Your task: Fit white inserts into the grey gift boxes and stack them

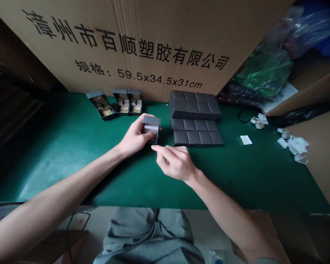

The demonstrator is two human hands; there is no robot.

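Note:
My left hand (134, 137) grips a small dark grey box (151, 129) with its lid raised and a pale lining showing inside. My right hand (176, 163) is just below it, holding nothing, with the index finger stretched toward the box's lower corner. Beyond the hands, closed dark grey boxes (195, 121) stand in tight rows on the green table mat (71, 165). Several open boxes (121, 102) with gold-toned inserts stand in a row at the far left, against a large printed cardboard carton (126, 47).
A small paper card (246, 140) lies on the mat. Paper scraps (295, 145) and a black cable (244, 117) are at the right, with plastic bags (264, 69) and cardboard behind. My grey-clothed lap (148, 234) is below the table's near edge.

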